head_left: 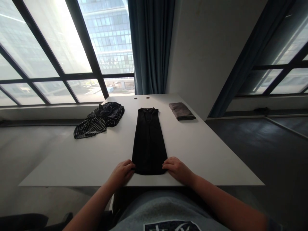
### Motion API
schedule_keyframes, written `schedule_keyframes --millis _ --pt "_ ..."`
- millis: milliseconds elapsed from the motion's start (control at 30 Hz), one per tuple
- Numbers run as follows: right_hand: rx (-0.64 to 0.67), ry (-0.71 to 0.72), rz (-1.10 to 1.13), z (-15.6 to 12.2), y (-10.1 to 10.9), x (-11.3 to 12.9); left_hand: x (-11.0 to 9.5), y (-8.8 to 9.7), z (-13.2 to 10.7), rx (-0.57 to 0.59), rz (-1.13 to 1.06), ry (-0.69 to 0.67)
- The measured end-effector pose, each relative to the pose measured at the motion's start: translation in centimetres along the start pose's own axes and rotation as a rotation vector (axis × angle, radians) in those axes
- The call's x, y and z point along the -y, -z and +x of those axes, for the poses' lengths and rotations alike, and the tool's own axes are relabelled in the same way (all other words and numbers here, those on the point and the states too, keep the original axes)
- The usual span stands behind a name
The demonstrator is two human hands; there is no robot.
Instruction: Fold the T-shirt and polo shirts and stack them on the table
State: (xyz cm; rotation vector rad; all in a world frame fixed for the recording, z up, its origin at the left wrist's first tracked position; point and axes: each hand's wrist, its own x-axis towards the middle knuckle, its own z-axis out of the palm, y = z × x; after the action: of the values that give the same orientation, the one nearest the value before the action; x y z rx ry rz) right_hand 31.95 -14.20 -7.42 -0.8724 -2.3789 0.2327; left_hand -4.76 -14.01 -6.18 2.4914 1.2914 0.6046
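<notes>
- Both hands sit low on the table, fingers together and only slightly curled, neither spread wide nor closed in a fist. The left hand [121, 173] meets the lower left corner of the garment, and the right hand [178, 170] meets its lower right corner. Whether the fingers pinch the cloth or only press against it, I cannot tell from here.
- Between the hands, running straight away from them, lies a long black sleeveless garment [149, 141]. It is flat and narrow with almost straight sides, a soft matte fabric with a small collar at the far end. Its rounded lower edge lies between the two hands.
- Beyond the left hand, well apart from the black garment, sits a crumpled navy garment with thin white stripes [98, 120], bunched into loose, uneven folds. Its edge hangs near the table's far left side.
- Beyond the right hand, near the far end of the table, lies a folded grey-brown cloth [181, 111], a neat, flat, slightly sheened rectangle set at an angle.
- All three pieces rest on a smooth white table [72, 163], whose near edge runs just in front of the hands. Two small round grommets [141, 98] are set near its far edge, straight ahead of the hands.
- Below the hands, a grey sweatshirt [166, 208] with a dark printed patch shows against the table's near edge.
- Far past the table stand dark-framed windows [48, 48] and a blue-green curtain [151, 45].
</notes>
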Motion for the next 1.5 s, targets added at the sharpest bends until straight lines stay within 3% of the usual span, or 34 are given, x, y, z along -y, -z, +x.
schedule_keyframes --millis 233,400,767,1000,1167,1300,1500 --pt "0.041 -0.007 0.097 -2.2 1.1 -0.4 -0.7 0.5 -1.5 0.107 -0.035 -0.066" --pt "0.108 -0.054 0.102 -2.3 1.1 -0.9 -0.3 0.7 -1.3 0.132 -0.069 -0.076" --pt "0.039 -0.022 0.158 -2.6 1.0 -1.1 -0.6 -0.9 -1.8 -0.063 -0.06 -0.002" --pt "0.015 -0.031 0.173 -2.5 1.4 -0.6 -1.5 0.4 -2.0 0.183 -0.062 -0.06" --pt "0.033 0.009 0.208 -2.9 1.5 -0.3 -1.9 0.5 -2.3 0.243 -0.055 -0.093" --pt "0.044 -0.025 0.238 -3.0 1.8 0.0 -1.9 0.6 -2.3 0.221 -0.133 -0.115" --pt "0.023 -0.237 0.303 -2.0 3.1 0.3 -1.6 2.2 -0.9 0.066 -0.207 -0.085"
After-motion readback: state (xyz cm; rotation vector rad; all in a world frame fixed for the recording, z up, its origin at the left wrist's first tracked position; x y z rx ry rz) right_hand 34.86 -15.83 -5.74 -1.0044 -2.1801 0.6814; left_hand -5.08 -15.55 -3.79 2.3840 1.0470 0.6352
